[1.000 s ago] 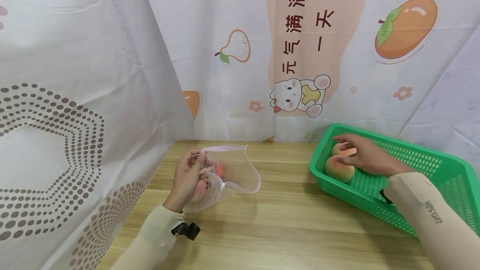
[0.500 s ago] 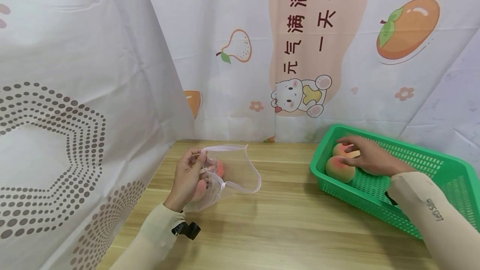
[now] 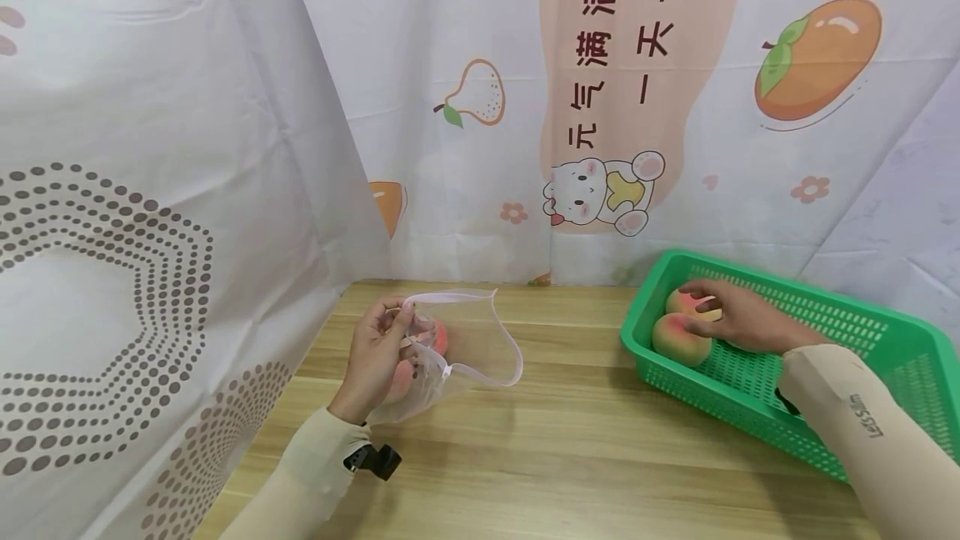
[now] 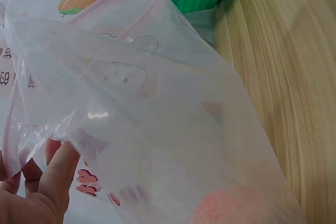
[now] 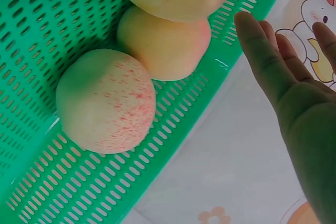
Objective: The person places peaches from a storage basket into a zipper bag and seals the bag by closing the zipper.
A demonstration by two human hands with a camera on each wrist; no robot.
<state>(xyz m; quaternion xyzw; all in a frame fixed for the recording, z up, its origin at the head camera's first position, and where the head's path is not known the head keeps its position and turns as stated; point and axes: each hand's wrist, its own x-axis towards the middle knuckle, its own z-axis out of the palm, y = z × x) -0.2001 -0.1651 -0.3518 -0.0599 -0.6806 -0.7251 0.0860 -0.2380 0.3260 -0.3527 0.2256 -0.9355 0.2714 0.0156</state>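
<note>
My left hand point(image 3: 372, 357) pinches the edge of a clear zip bag point(image 3: 483, 336) with a pale pink rim, its mouth gaping to the right. Through the film show a reddish peach point(image 3: 399, 383) and a second one point(image 3: 440, 340); the left wrist view shows one peach point(image 4: 226, 208) low in the bag. Over the green basket point(image 3: 720, 413), my right hand point(image 3: 742, 319) hovers with fingers loosely bent, beside a yellow-red peach point(image 3: 678, 342) and partly covering another point(image 3: 681, 302). Three peaches appear in the right wrist view, the nearest point(image 5: 107, 100) apart from the hand.
A wooden table point(image 3: 555, 440) lies under everything, the bag at left and basket at right. Behind rises a printed white curtain point(image 3: 465, 190), with a dotted grey-white cloth point(image 3: 247, 107) along the left. A small black device point(image 3: 375, 462) sits on my left wrist.
My right hand has shifted slightly right and lower over the peaches in the basket. The left hand and bag stay almost still.
</note>
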